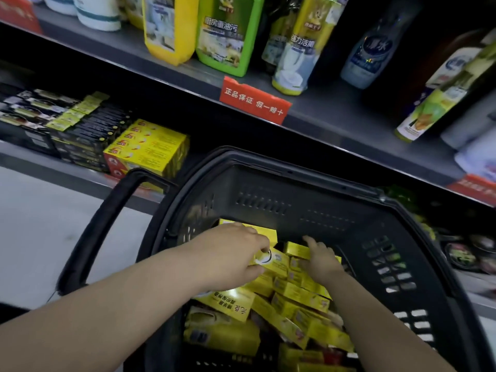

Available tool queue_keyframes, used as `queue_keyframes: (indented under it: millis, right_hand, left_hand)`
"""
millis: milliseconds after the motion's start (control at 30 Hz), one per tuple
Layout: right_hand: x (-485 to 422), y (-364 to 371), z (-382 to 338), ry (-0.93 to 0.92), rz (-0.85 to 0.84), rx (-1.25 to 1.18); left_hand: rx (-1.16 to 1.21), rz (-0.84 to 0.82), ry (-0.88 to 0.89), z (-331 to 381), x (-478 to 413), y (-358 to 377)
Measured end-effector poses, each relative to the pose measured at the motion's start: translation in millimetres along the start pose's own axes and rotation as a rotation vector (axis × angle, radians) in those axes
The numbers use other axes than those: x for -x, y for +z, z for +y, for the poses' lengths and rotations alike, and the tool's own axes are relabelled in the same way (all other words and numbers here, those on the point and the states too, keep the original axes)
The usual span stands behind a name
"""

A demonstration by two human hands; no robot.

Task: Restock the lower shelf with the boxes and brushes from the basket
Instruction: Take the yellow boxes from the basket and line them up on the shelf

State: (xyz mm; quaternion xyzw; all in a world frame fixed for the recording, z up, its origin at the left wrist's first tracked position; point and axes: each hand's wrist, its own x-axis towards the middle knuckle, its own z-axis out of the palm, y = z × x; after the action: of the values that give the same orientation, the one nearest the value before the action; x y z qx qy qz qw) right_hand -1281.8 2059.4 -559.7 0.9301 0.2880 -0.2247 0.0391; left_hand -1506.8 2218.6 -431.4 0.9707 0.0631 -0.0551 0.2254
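Pickup step: my left hand (236,253) pinches a yellow box (277,264) in the basket (268,167); right hand (320,260) flat on other boxes (300,292). Next: lift it to lower shelf (40,163).

Upper shelf (338,115): yellow bottle (169,30), green bottle (228,36), pale blue-labelled bottle (375,49), standing in a row; red sign (255,100) with white characters on front edge.

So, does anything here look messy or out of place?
Yes: the yellow boxes in the black basket lie jumbled, tilted and overlapping, unlike the neat stack of boxes on the lower shelf. The red label on the upper shelf edge has a ragged top corner.
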Motion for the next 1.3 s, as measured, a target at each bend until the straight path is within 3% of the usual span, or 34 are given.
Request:
queue_keyframes:
  millis: [267,400,500,567,767,900,967,1067,1233,1300]
  right_hand:
    - [-11.8,18.4,-12.0,0.009,0.028,0.205]
    - [-13.5,-3.1,-9.9,-0.06,0.19,0.245]
    - [-10.2,-22.1,3.0,-0.077,0.049,0.143]
    - [-5.0,-25.0,19.2,0.0,-0.039,0.209]
    - [9.4,0.5,54.2,0.115,-0.043,0.011]
    - [7.3,1.9,48.2,0.037,0.078,0.224]
    - [9.6,-10.2,42.5,0.004,0.086,0.207]
    - [24.6,-43.3,29.4,-0.029,0.036,0.005]
    - [75.3,-94.8,-11.5,-0.184,-0.251,-0.704]
    - [101.9,-93.6,-30.9,-0.366,-0.257,-0.658]
  left_hand:
    - [0.013,-0.042,-0.013,5.8,-0.8,8.5]
    - [0.07,-0.067,-0.034,4.9,-0.7,11.6]
    - [0.12,-0.088,-0.065,4.1,-1.5,12.1]
    - [0.145,-0.095,-0.075,5.6,-3.1,12.2]
    - [0.176,-0.107,-0.085,15.2,-5.8,15.8]
    - [0.165,-0.116,-0.095,17.4,-4.2,18.2]
    - [0.199,-0.131,-0.115,17.6,-3.1,19.5]
    - [0.382,-0.15,-0.206,16.8,-5.6,21.3]
    - [1.013,-0.195,-0.532,23.1,-10.2,20.1]
    - [1.264,-0.153,-0.666,28.0,-14.2,21.0]
